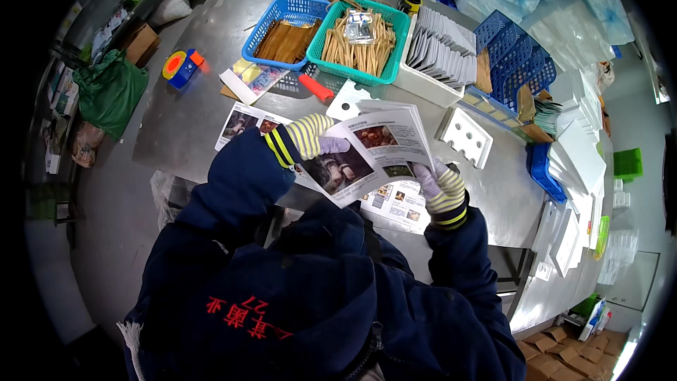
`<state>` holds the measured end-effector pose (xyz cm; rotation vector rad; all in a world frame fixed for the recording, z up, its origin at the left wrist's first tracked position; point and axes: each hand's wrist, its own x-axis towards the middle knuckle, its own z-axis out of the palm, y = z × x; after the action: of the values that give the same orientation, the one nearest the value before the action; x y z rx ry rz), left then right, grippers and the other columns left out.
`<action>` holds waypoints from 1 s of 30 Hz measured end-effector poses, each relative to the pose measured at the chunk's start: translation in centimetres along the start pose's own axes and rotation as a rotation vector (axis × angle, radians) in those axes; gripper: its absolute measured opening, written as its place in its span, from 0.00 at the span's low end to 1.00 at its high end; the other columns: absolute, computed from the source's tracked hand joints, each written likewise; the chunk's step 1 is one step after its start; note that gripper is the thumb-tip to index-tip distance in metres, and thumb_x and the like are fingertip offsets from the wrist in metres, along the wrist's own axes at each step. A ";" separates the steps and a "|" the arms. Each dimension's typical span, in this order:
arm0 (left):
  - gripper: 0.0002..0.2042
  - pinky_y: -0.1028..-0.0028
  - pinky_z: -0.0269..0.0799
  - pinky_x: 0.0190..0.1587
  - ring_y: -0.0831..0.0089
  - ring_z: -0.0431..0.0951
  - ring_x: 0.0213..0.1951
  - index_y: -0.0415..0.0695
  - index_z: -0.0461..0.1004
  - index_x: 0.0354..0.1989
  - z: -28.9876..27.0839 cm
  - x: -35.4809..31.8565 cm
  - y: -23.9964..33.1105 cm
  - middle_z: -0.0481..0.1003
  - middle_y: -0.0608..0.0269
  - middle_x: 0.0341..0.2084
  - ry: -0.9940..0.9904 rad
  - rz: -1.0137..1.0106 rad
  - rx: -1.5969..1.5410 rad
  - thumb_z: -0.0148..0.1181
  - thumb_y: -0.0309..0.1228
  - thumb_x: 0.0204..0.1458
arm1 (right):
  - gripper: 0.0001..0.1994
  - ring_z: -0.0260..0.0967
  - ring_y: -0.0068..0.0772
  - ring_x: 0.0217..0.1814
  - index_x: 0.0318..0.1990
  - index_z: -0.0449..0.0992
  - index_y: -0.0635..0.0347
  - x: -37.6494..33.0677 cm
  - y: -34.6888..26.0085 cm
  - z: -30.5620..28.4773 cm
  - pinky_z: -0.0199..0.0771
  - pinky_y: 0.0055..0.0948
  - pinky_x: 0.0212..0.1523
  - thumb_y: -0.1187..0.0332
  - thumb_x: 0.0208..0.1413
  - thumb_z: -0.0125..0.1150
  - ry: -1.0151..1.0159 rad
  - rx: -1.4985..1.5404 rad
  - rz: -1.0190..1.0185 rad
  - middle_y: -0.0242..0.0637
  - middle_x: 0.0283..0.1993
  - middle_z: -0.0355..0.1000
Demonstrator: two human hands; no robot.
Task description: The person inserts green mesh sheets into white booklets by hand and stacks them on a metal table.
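Both of my hands wear striped knit gloves and hold a printed leaflet (363,156) with several pages and food photos, tilted above the metal table. My left hand (312,136) is closed on its left edge, thumb on the page. At its lower right edge, my right hand (442,187) grips the sheets, and some of its fingers are hidden behind them. Beneath the leaflet lie a printed sheet (400,204) and, to the left, another printed card (243,121). A white foam piece with holes (345,99) sits just beyond the leaflet.
Behind stand a blue basket of brown strips (285,1), a green basket of pale sticks (402,25) and a white box of grey packets (451,42). A red-handled tool (315,88) lies before them. At left is a tape dispenser (182,69); at right, a holed foam block (465,137).
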<state>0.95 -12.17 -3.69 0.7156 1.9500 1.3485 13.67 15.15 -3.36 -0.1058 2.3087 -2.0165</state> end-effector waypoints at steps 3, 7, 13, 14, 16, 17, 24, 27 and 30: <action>0.18 0.75 0.70 0.42 0.77 0.74 0.38 0.38 0.73 0.44 0.7 0.6 0.5 0.77 0.60 0.36 0.073 0.114 -0.372 0.53 0.41 0.55 | 0.16 0.71 0.41 0.48 0.50 0.68 0.67 0.2 2.0 3.1 0.70 0.31 0.49 0.77 0.53 0.51 0.144 -0.709 -0.485 0.48 0.47 0.71; 0.23 0.74 0.68 0.49 0.74 0.72 0.48 0.38 0.67 0.52 0.5 0.9 -0.8 0.72 0.59 0.47 -0.041 -0.051 -0.912 0.52 0.43 0.55 | 0.22 0.67 0.45 0.52 0.52 0.67 0.62 0.2 2.0 8.3 0.69 0.37 0.50 0.75 0.44 0.50 0.152 -1.035 -0.622 0.46 0.51 0.68; 0.18 0.75 0.67 0.45 0.79 0.71 0.41 0.36 0.70 0.48 -0.7 -1.0 0.2 0.75 0.64 0.40 0.252 0.111 -0.331 0.56 0.35 0.54 | 0.24 0.62 0.49 0.56 0.54 0.65 0.63 1.4 0.4 9.8 0.63 0.40 0.55 0.65 0.48 0.57 -0.082 -0.949 -0.490 0.49 0.54 0.65; 0.16 0.75 0.67 0.44 0.79 0.72 0.40 0.36 0.71 0.47 -1.2 -1.1 -1.1 0.75 0.63 0.38 0.241 0.150 -0.337 0.56 0.34 0.54 | 0.27 0.61 0.53 0.56 0.53 0.66 0.64 2.4 2.4 8.6 0.62 0.41 0.55 0.61 0.45 0.62 -0.176 -0.838 -0.653 0.51 0.54 0.64; 0.15 0.75 0.67 0.42 0.79 0.72 0.38 0.36 0.72 0.45 -2.0 -2.4 0.9 0.77 0.60 0.35 0.182 0.126 -0.117 0.56 0.33 0.53 | 0.27 0.63 0.54 0.53 0.51 0.67 0.65 3.7 -1.5 8.5 0.64 0.42 0.53 0.59 0.45 0.63 0.132 -0.693 -0.567 0.51 0.51 0.66; 0.15 0.75 0.67 0.42 0.79 0.72 0.37 0.36 0.72 0.44 -1.4 -2.5 0.6 0.77 0.59 0.32 0.186 0.182 0.044 0.57 0.34 0.53 | 0.27 0.65 0.54 0.52 0.51 0.67 0.66 4.5 -1.9 8.3 0.66 0.42 0.51 0.58 0.45 0.63 0.221 -0.648 -0.577 0.51 0.49 0.68; 0.16 0.76 0.67 0.46 0.79 0.72 0.41 0.36 0.70 0.49 -3.9 -4.5 -0.8 0.75 0.64 0.41 0.320 0.266 -0.528 0.55 0.32 0.55 | 0.18 0.72 0.27 0.37 0.46 0.70 0.69 4.9 3.2 6.5 0.73 0.26 0.40 0.66 0.52 0.62 -0.075 0.463 0.202 0.40 0.38 0.74; 0.17 0.78 0.67 0.44 0.80 0.72 0.41 0.39 0.71 0.49 -1.5 -2.3 -2.6 0.75 0.65 0.41 0.540 0.320 -0.803 0.57 0.35 0.54 | 0.17 0.72 0.23 0.32 0.47 0.68 0.66 5.7 2.3 8.6 0.72 0.23 0.35 0.65 0.54 0.59 0.099 0.426 0.036 0.37 0.37 0.73; 0.18 0.79 0.68 0.40 0.80 0.72 0.37 0.38 0.71 0.47 -0.3 -0.6 -8.2 0.75 0.65 0.37 0.668 0.123 -0.722 0.54 0.39 0.56 | 0.18 0.67 0.23 0.16 0.47 0.65 0.67 7.5 1.8 6.8 0.67 0.24 0.18 0.64 0.54 0.57 0.078 0.037 0.245 0.34 0.25 0.70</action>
<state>0.52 -15.40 -11.21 0.0184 1.6573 2.3986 6.91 7.94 -6.17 0.2494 2.2000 -1.9707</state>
